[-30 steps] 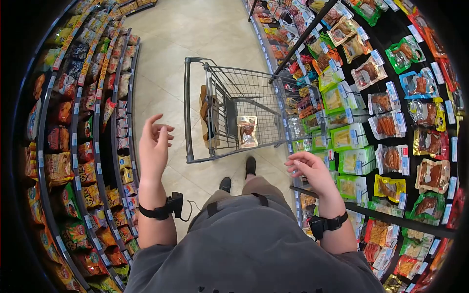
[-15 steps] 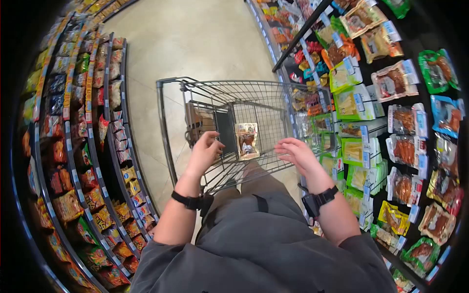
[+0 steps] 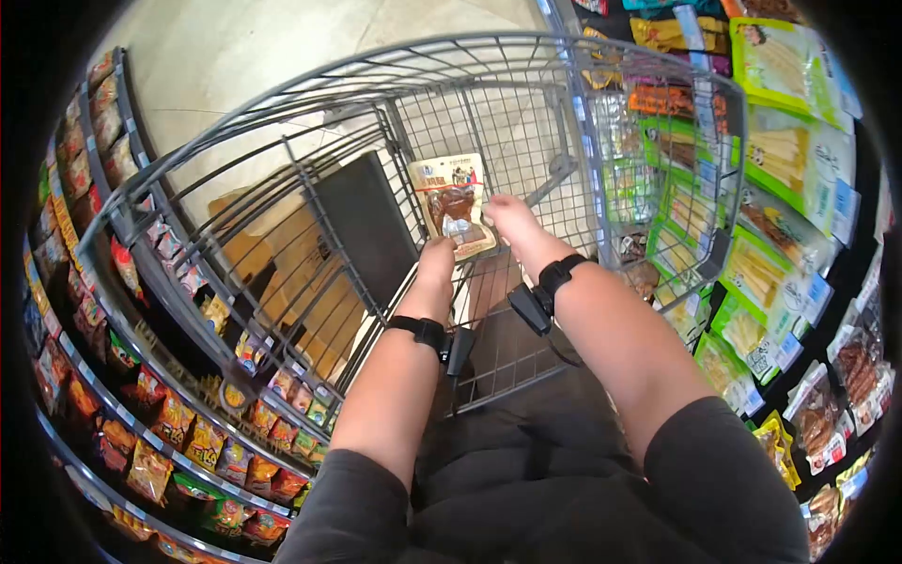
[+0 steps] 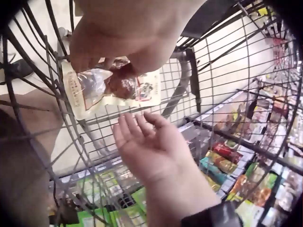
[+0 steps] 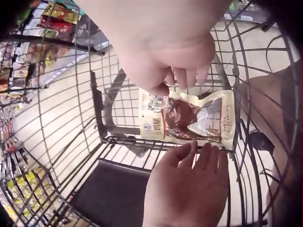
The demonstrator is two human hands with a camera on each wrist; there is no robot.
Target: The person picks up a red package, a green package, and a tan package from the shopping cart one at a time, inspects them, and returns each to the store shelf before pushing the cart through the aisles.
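Observation:
Inside the shopping cart (image 3: 526,122) lies a cream pouch of brown cooked meat (image 3: 449,211) with a clear window, its printed front facing up. My left hand (image 3: 436,261) is at one long edge of the pouch; in the right wrist view the left hand's fingers (image 5: 204,156) extend to that edge. My right hand (image 3: 512,221) is at the opposite edge. In the left wrist view the right hand (image 4: 154,149) shows extended fingers, with its palm visible. The pouch lies between the two hands.
The cart's wire walls surround both forearms. A black panel (image 3: 366,207) and a brown carton (image 3: 272,254) are on the cart's left side. Shelves of snack bags (image 3: 178,418) line the left; green vegetable packs (image 3: 752,268) hang at the right, close to the cart.
Both hands have moved from in front of my body down into the cart, to either side of the pouch. The cart now appears larger and nearer as the head view leans over it.

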